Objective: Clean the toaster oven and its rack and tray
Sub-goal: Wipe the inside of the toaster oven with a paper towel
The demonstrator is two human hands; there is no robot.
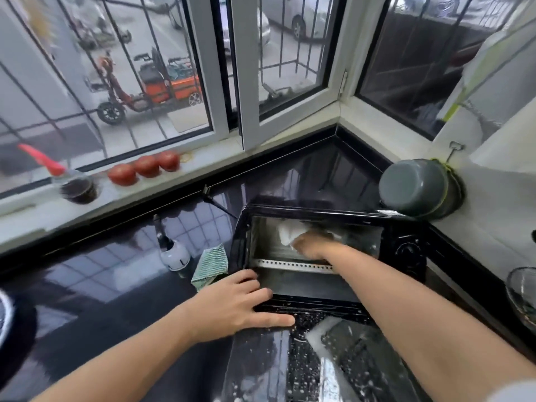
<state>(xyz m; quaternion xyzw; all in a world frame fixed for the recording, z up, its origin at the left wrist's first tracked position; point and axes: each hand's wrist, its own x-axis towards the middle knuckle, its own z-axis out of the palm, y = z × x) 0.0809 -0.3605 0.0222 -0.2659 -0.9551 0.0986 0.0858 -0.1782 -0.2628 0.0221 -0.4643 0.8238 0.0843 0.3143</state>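
Observation:
A black toaster oven (pixel 406 253) stands on the dark counter with its door (pixel 333 358) folded down toward me, the glass speckled with white droplets. My right hand (pixel 311 245) is inside the cavity, closed on a white cloth (pixel 287 233) pressed against the back wall. My left hand (pixel 240 303) lies flat with fingers spread on the oven's lower left front corner by the door hinge. A perforated metal strip (pixel 293 266) runs across the cavity floor. No rack or tray is in view.
A green striped rag (pixel 210 266) and a white spray bottle (pixel 174 255) sit left of the oven. Three tomatoes (pixel 145 166) and a jar with a red-handled brush (pixel 77 187) line the windowsill. A grey pot (pixel 417 190) hangs at right; a glass bowl (pixel 522 294) sits at the right edge.

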